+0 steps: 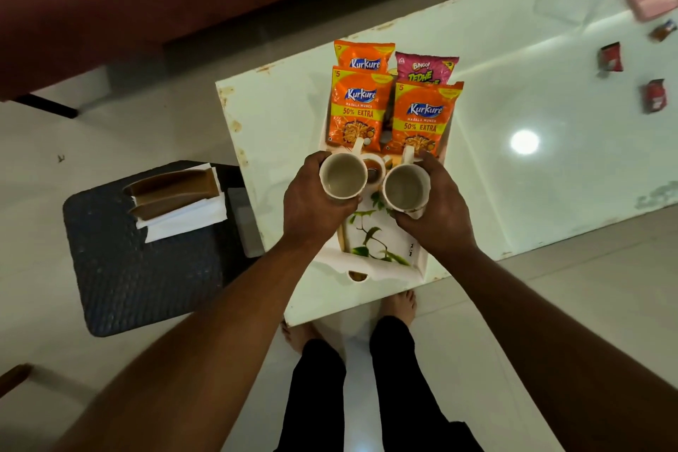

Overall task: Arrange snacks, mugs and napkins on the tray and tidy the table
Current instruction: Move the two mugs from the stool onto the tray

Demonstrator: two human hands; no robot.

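The left hand (312,202) is wrapped round the side of one empty white ceramic mug (343,178), and the right hand (440,209) clasps a second empty white mug (405,189). Both sit side by side at frame centre, over the middle of the white leaf-printed rectangular tray (389,270). Each mug's handle points up-frame, towards the orange foil snack packets (361,110) and the one pink snack packet (425,68) filling the tray's upper half. A small cup with a brown inside (372,169) shows between the mugs.

The tray's long axis runs up and down the frame. Its bare floor lies down-frame of the mugs, towards the person, so the free room seems to be there rather than by the packets. Whether the mugs touch the tray cannot be told.

The folded white napkins (183,216) lie on the dark woven stool (146,268) at left, nearer the left hand. Small red wrappers (611,57) lie on the glossy white table (513,84) at upper right, well apart.
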